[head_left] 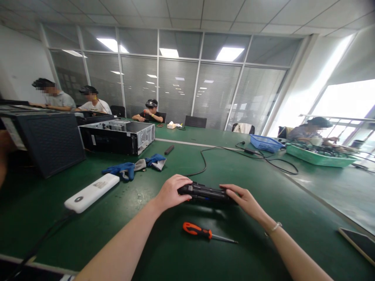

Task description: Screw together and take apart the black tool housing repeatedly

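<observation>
A long black plastic device (209, 192) lies crosswise in front of me on the green table; its exact kind I cannot make out. My left hand (175, 192) wraps round its left end, thumb in front and fingers behind. At the right end, my right hand (242, 198) grips it with the fingers over the top and the thumb along the near side. Closer to me lies a screwdriver (197, 230) with an orange and black handle, its shaft pointing right. Neither hand touches it. A black cable (204, 160) reaches the table behind the device.
To the left are a white power strip (92, 192), blue-grey gloves (125, 170), an open computer case (117, 134) and a dark case (51, 138). Blue (266, 143) and green baskets (319, 155) stand right. A phone (359, 244) lies at the right edge. Several people sit around the table.
</observation>
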A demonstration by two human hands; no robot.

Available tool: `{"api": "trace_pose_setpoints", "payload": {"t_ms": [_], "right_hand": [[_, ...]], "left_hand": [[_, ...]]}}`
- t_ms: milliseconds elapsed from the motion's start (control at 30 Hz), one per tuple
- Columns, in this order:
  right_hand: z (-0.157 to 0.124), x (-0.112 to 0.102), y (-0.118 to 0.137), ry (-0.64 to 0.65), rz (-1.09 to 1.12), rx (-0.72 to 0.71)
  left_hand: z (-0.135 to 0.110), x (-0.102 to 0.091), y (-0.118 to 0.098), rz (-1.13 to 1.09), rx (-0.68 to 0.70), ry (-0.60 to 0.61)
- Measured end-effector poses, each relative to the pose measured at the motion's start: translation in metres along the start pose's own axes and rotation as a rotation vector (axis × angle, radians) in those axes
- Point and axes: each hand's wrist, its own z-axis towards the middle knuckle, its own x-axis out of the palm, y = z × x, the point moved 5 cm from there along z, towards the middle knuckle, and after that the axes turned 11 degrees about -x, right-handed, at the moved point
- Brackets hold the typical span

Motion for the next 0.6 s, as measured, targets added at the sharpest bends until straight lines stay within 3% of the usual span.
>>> {"api": "trace_pose_setpoints", "payload": {"t_ms": [167, 300, 600], "right_hand": [[0.000, 0.016, 0.005, 0.114, -0.123, -0.097], [-0.001, 0.018, 0.003, 0.106, -0.151, -0.128], [-0.001, 0.017, 0.005, 0.117, -0.175, -0.161]], "left_hand": [[-0.001, 0.014, 0.015, 0.043, -0.077, 0.052], [-0.001, 0.024, 0.023, 0.065, -0.142, 0.106], [-0.001, 0.020, 0.022, -0.008, -0.130, 0.208]]}}
